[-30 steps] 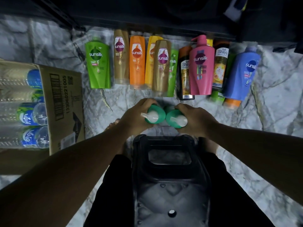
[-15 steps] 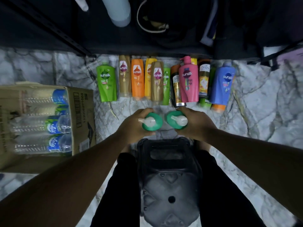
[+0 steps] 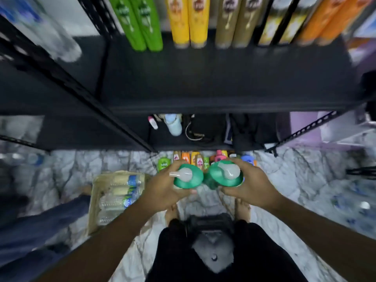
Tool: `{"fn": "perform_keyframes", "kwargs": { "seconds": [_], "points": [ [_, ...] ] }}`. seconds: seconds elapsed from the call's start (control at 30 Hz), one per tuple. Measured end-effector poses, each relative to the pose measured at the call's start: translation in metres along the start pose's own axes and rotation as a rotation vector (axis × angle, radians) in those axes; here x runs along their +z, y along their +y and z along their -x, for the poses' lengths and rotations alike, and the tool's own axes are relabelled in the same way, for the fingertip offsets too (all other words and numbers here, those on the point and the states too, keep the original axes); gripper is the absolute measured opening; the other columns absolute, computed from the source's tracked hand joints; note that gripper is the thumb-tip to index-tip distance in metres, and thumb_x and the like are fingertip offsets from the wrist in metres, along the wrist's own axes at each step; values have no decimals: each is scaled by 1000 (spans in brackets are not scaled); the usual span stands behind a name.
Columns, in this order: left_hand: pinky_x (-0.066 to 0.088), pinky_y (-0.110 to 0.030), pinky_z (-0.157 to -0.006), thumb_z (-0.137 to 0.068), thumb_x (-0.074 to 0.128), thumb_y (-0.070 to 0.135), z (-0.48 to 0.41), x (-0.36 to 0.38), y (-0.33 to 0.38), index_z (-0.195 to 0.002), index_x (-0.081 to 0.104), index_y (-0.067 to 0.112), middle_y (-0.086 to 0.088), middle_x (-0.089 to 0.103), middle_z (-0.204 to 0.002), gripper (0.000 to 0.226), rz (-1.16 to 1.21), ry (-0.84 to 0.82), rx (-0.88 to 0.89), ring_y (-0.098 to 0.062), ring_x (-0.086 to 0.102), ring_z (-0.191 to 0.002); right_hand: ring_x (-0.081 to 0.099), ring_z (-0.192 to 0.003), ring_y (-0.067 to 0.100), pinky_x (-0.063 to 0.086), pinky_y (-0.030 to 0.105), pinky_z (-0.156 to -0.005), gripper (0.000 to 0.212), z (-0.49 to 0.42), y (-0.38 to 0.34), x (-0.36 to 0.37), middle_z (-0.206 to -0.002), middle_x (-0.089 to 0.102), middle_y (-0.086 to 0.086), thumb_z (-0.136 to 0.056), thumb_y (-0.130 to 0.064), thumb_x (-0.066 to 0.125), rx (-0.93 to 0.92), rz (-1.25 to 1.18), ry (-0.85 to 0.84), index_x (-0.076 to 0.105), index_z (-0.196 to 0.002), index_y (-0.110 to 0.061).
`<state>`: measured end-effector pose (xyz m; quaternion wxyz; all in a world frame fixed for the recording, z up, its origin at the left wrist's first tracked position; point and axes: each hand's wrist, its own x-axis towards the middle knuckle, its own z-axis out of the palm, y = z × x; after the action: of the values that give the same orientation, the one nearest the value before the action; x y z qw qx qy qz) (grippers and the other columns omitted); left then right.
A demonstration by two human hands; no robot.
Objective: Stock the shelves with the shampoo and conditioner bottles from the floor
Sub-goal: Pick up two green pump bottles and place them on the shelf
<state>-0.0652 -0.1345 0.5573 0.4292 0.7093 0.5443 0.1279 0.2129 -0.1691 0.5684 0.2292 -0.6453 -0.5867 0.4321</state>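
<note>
Progress check: I'd call it roughly halfway. The shelf (image 3: pixel 223 82) in front of me already has a row standing along the back: green bottles (image 3: pixel 140 23), yellow bottles (image 3: pixel 189 21), tan bottles (image 3: pixel 234 21) and orange bottles (image 3: pixel 325 19), with lots of bare space in front of them.

My left hand (image 3: pixel 162 190) has its fingers (image 3: pixel 179 164) wrapped round one green pump bottle (image 3: pixel 188 178). My right hand (image 3: pixel 252 188) is clamped the same way on the second pump bottle (image 3: pixel 225 174). Both are upright, side by side, up off the floor (image 3: pixel 295 180) but short of the shelf.

The leftover bottles (image 3: pixel 195 157) are lined up down by the rack's foot, too small to count from here. So I reckon these two go up next, then a few more trips.
</note>
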Motion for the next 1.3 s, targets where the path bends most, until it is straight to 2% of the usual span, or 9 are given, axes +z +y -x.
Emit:
{"fn": "perform_keyframes", "kwargs": {
  "seconds": [0.1, 0.23, 0.3, 0.37, 0.43, 0.57, 0.83, 1.1, 1.3],
  "points": [
    [56, -33, -90, -60, 91, 57, 24, -49, 60, -123, 44, 51, 28, 62, -115, 79, 101, 97, 11, 1, 63, -105, 65, -104, 7, 53, 37, -93, 71, 31, -59, -33, -112, 68, -14, -59, -37, 94, -52, -190, 148, 55, -119, -40],
    [47, -11, -89, -56, 92, 53, 50, -100, 135, -123, 51, 46, 31, 59, -122, 78, 203, 260, 141, 5, 60, -112, 68, -103, 16, 55, 49, -92, 72, 63, -127, -68, -114, 70, -7, -62, -17, 97, -159, -382, 300, 57, -117, -39],
    [48, -12, -92, -56, 98, 43, 58, -121, 166, -120, 55, 51, 28, 64, -121, 77, 251, 314, 203, 4, 63, -111, 69, -101, 20, 57, 48, -90, 69, 70, -157, -85, -112, 71, -2, -62, -12, 96, -222, -461, 345, 60, -115, -39],
    [55, -35, -97, -55, 97, 45, 60, -143, 196, -120, 59, 52, 17, 70, -121, 76, 334, 317, 259, -8, 68, -111, 71, -100, 21, 59, 46, -85, 66, 72, -190, -105, -111, 72, 0, -62, -17, 96, -276, -520, 375, 61, -114, -39],
    [58, -45, -92, -52, 97, 50, 59, -164, 224, -116, 63, 51, 7, 74, -116, 72, 429, 323, 319, -16, 72, -106, 72, -98, 20, 60, 39, -81, 62, 74, -223, -126, -110, 74, 0, -62, -21, 96, -336, -577, 407, 64, -113, -37],
    [59, -36, -88, -52, 97, 53, 49, -203, 277, -118, 64, 56, 4, 73, -121, 74, 537, 442, 496, -18, 72, -109, 75, -92, 16, 58, 22, -71, 58, 70, -283, -168, -103, 77, 0, -59, -21, 85, -491, -652, 471, 66, -113, -27],
    [59, -24, -72, -77, 85, 42, 27, -285, 388, -121, 61, 46, 6, 76, -111, 51, 549, 690, 810, -14, 74, -99, 75, -91, 13, 59, 25, -73, 45, 50, -391, -239, -100, 77, -4, -68, -33, 80, -773, -642, 575, 67, -111, -29],
    [61, -37, -63, -79, 75, 47, 12, -367, 475, -129, 58, 31, 4, 76, -110, 56, 582, 825, 924, -17, 76, -95, 71, -96, 2, 57, 38, -90, 37, 25, -490, -313, -107, 73, -17, -83, -53, 75, -921, -465, 647, 62, -113, -37],
    [62, -46, -77, -85, 80, 46, -23, -411, 497, -125, 61, 32, 0, 75, -112, 46, 562, 849, 924, -21, 76, -98, 71, -97, 3, 58, 40, -92, 47, -19, -530, -343, -108, 73, -15, -82, -61, 73, -919, -447, 603, 59, -119, -36]
  ]
}}
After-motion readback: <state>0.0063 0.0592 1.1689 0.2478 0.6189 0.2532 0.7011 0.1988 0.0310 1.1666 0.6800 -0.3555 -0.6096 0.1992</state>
